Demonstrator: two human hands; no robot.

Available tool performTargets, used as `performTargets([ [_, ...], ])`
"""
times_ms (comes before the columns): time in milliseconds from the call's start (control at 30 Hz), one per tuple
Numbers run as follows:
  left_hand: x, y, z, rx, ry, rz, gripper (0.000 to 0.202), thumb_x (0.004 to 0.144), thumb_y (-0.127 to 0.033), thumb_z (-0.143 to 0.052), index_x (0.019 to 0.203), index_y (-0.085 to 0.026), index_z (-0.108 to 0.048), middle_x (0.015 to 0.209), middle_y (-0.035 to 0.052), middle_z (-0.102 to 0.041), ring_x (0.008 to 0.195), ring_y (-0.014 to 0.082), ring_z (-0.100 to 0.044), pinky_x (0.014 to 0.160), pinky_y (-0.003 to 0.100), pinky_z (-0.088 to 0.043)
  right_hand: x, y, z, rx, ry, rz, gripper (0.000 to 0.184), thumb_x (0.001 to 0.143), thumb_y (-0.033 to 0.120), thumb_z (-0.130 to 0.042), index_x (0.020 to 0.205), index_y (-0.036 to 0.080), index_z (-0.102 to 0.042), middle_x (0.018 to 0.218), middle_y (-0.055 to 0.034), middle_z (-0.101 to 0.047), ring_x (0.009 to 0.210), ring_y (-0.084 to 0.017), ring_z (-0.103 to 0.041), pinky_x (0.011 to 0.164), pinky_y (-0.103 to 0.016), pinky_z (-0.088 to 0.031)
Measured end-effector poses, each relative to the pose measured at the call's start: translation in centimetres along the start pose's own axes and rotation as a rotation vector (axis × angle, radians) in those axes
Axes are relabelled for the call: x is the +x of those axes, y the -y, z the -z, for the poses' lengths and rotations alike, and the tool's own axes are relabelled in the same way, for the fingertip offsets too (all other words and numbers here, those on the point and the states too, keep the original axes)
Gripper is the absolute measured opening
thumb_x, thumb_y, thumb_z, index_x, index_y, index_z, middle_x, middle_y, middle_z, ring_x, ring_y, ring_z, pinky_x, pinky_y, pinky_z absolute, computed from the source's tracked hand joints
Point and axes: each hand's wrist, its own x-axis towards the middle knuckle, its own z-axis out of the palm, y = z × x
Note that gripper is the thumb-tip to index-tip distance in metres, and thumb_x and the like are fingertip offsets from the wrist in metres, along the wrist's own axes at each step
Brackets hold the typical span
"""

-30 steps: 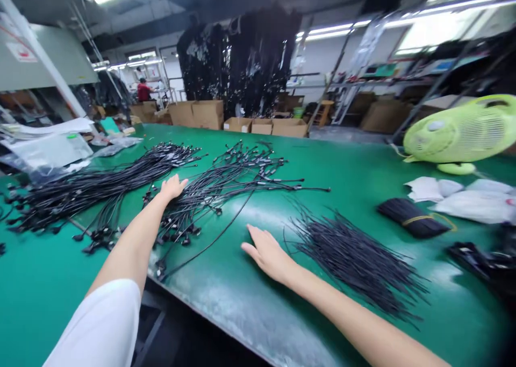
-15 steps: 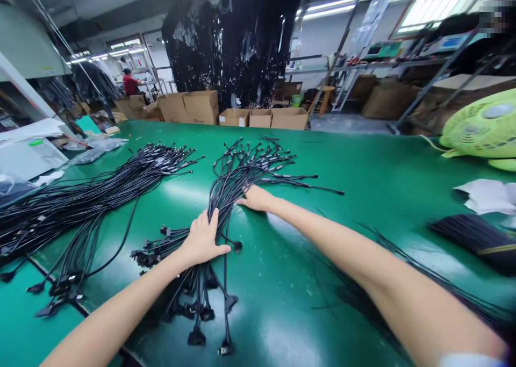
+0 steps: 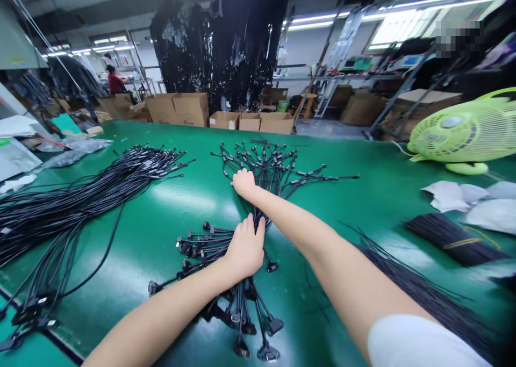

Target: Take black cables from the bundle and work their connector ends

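A bundle of black cables with connectors (image 3: 278, 168) lies on the green table (image 3: 193, 200), fanned out at both ends. My left hand (image 3: 245, 247) is wrapped round the bundle near its close end, where the plugs (image 3: 250, 324) spread out. Farther up the same bundle, my right hand (image 3: 243, 183) is closed on the cables just below the far fan of connectors. Both arms reach forward over the table.
A bigger heap of black cables (image 3: 72, 200) lies to the left. Thin black ties (image 3: 427, 297) and a banded bundle (image 3: 455, 240) lie right, with white bags (image 3: 471, 200) and a green fan (image 3: 463, 133). Cardboard boxes (image 3: 181, 109) stand behind; a person in red (image 3: 114, 80) works far off.
My left hand slid toward the middle with the bundle, gathering it tighter. My right hand moved up the cables toward the far connectors. The camera view shifted right.
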Motion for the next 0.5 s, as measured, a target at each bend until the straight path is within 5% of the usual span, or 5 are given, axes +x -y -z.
performTargets([
  [100, -0.2, 0.2, -0.2, -0.024, -0.020, 0.003, 0.073, 0.084, -0.020, -0.053, 0.149, -0.001, -0.026, 0.146, 0.0374, -0.032, 0.132, 0.0418, -0.042, 0.105, 0.048, -0.038, 1.5, -0.4, -0.3, 0.172, -0.072, -0.057, 0.032, 0.093, 0.034, -0.058, 0.117, 0.013, -0.058, 0.120, -0.0103, -0.058, 0.108, -0.022, -0.058, 0.093, -0.044, -0.051],
  [167, -0.3, 0.2, -0.3, -0.032, -0.031, 0.019, 0.073, 0.084, -0.020, -0.055, 0.149, -0.003, -0.027, 0.146, 0.0363, -0.031, 0.132, 0.0417, -0.041, 0.105, 0.048, -0.037, 2.4, -2.0, 1.8, 0.309, -0.128, -0.093, 0.030, 0.094, 0.035, -0.058, 0.114, 0.013, -0.058, 0.114, -0.0090, -0.060, 0.101, -0.020, -0.060, 0.088, -0.041, -0.053],
  [333, -0.2, 0.1, 0.8, -0.028, -0.081, 0.100, 0.069, 0.082, -0.014, -0.055, 0.147, -0.007, -0.034, 0.150, 0.0317, -0.028, 0.138, 0.0413, -0.034, 0.108, 0.051, -0.033, 2.1, -6.7, 12.2, 0.604, -0.299, -0.085, 0.018, 0.100, 0.017, -0.034, 0.096, 0.016, -0.052, 0.093, -0.0031, -0.062, 0.089, -0.011, -0.062, 0.083, -0.030, -0.055],
  [500, -1.2, 1.7, 3.6, -0.047, -0.133, 0.102, 0.061, 0.083, -0.006, -0.048, 0.142, -0.016, -0.044, 0.154, 0.0203, -0.029, 0.130, 0.0326, -0.045, 0.103, 0.044, -0.042, -2.8, -6.4, 19.8, 1.248, -0.472, 0.242, 0.015, 0.099, 0.017, -0.038, 0.085, 0.020, -0.041, 0.092, 0.0029, -0.059, 0.087, -0.005, -0.062, 0.087, -0.026, -0.053],
])
